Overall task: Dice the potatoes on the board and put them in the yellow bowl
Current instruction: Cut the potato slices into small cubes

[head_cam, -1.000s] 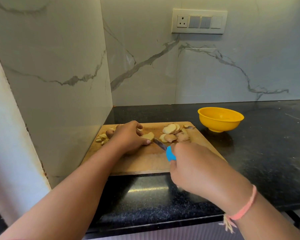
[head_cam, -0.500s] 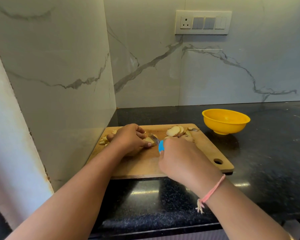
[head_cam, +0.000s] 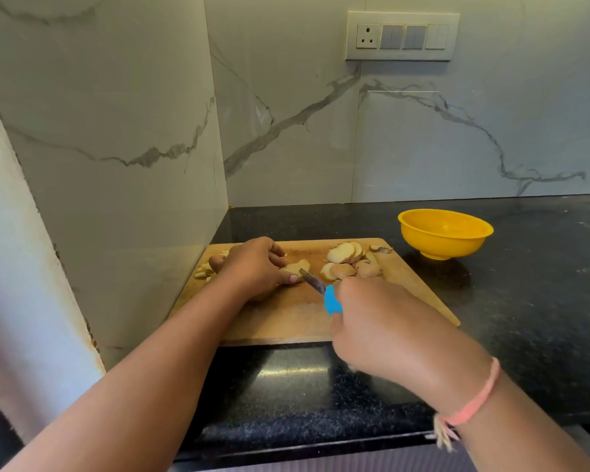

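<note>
A wooden cutting board [head_cam: 286, 321] lies on the black counter. My left hand [head_cam: 252, 267] presses down on a potato slice [head_cam: 298, 266] near the board's middle. My right hand [head_cam: 382, 328] grips a knife [head_cam: 324, 292] by its blue handle, the blade tip pointing at that slice. A pile of round potato slices [head_cam: 349, 262] sits at the board's far right. Small cut pieces [head_cam: 205, 270] lie at the far left, partly hidden by my left hand. The yellow bowl [head_cam: 445, 233] stands on the counter beyond the board's right corner and looks empty.
Marble walls close in on the left and behind the black counter [head_cam: 525, 301]. A switch panel [head_cam: 402, 35] is mounted on the back wall. The counter's front edge runs below my forearms.
My right hand has drawn the knife back toward me and to the right after reaching in close to the slice. My left hand stays on the slice.
</note>
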Tool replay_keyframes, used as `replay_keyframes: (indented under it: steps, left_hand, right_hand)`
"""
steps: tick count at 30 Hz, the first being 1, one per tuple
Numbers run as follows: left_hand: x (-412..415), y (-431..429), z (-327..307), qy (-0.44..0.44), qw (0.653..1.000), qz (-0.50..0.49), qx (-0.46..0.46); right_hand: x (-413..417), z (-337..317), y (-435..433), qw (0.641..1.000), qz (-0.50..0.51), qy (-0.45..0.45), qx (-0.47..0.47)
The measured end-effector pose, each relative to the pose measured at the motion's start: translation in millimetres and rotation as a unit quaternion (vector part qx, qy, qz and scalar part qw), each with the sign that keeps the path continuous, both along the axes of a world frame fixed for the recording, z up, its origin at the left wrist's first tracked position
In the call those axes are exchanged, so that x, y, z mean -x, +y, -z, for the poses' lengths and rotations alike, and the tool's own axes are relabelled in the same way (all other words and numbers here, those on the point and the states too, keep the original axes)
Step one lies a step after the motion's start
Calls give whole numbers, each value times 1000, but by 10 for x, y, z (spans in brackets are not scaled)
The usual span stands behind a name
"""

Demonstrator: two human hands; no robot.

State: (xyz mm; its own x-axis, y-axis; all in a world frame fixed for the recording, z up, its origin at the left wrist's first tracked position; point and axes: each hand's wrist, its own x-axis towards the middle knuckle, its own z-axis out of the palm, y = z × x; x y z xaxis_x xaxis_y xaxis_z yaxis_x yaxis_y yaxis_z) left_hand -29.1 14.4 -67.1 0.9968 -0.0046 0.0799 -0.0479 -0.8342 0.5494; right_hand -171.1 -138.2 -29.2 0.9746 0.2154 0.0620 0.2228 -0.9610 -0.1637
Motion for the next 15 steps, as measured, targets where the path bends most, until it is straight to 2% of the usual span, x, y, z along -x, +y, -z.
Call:
replay_keyframes:
  steps: [5, 10, 15]
  left_hand:
    - [8, 17, -9, 6, 1000, 1, 7]
    - [39, 36, -37, 17, 999, 23, 33]
    - [12, 19, -13, 14, 999, -3, 42]
  right_hand:
    - [159, -130, -142, 1000, 1, 6, 15]
    - [11, -122, -61, 999, 7, -32, -39]
    - [-190, 48, 119, 998, 18, -43, -53]
